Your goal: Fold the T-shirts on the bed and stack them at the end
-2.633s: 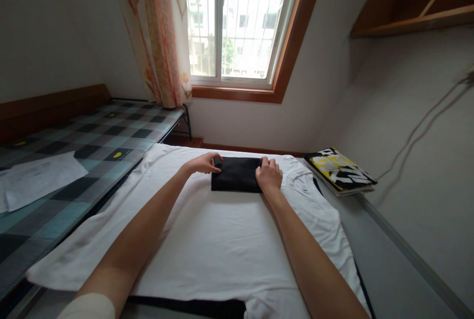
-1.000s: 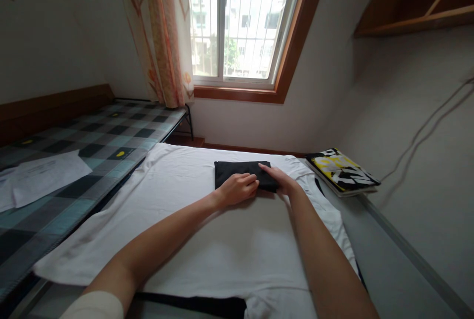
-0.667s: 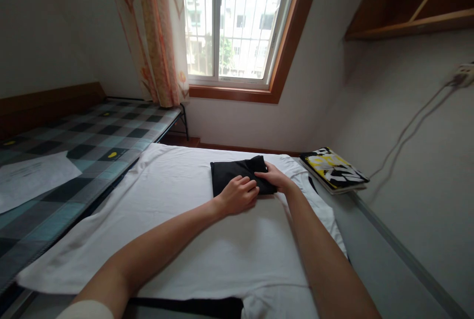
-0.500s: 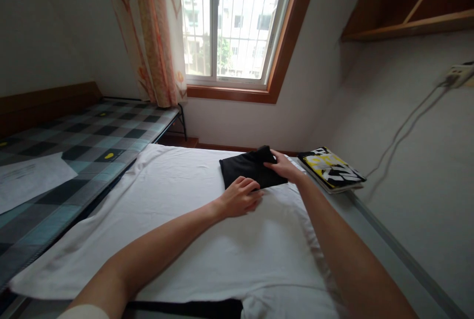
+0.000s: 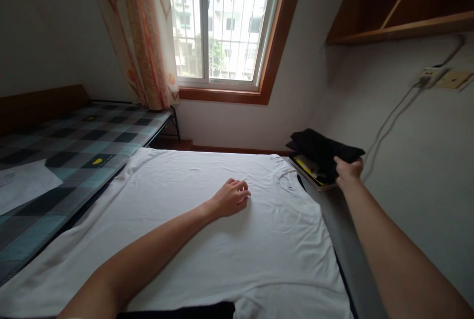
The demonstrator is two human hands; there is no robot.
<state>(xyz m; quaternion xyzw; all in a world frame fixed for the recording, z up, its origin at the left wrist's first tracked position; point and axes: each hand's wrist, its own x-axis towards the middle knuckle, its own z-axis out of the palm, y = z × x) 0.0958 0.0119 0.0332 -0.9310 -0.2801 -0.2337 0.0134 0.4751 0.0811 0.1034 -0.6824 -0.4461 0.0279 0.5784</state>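
Observation:
A white T-shirt (image 5: 170, 225) lies spread out flat in front of me, its neck opening towards the right. Over its middle is my left hand (image 5: 230, 197), fingers loosely curled and a little apart, with nothing visible in them. My right hand (image 5: 348, 170) grips the near right edge of a folded black cloth (image 5: 322, 148), perhaps a garment. The cloth is above a yellow, black and white book (image 5: 305, 167) at the right and hides most of its cover. Whether the cloth's whole weight rests on the book, I cannot tell.
To the left is a bed with a checked mattress (image 5: 122, 136) and a sheet of paper (image 5: 25, 185) on it. A curtain (image 5: 144, 37) hangs by the window (image 5: 222, 27). On the right wall are a socket with a cable (image 5: 429, 77) and a wooden shelf (image 5: 400, 27).
My right hand has carried the black cloth from the T-shirt rightwards, over the book. My left hand no longer touches the cloth and stays over the shirt. The view has shifted slightly right.

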